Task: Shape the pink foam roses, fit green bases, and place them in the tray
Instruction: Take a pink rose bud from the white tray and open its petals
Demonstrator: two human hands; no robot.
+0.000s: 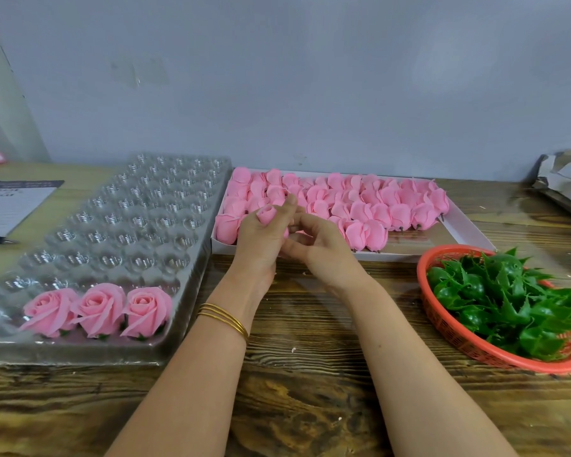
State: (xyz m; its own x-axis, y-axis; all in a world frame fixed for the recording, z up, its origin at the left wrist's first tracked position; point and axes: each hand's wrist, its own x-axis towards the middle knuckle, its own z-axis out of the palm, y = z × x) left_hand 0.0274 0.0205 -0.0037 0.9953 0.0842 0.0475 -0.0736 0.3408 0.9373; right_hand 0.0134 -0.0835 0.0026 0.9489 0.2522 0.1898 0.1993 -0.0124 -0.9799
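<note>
Blister tray [165,206] at bench [310,407] left, three roses [98,308] in its front row; box of buds [468,229] centre rear; basket of bases [442,331] right front

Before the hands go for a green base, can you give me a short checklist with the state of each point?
1. Rose bud is held in the left hand: ok.
2. Right hand is free to reach: not ok, its fingers work at the bud.
3. Bud is opened like the three finished roses: not ok, its petals are closed.
4. Green bases wait in the red basket: ok.
5. Clear tray has empty cups: ok, many.
6. Stem under the bud is ready: cannot tell, hidden by the hands.
</note>
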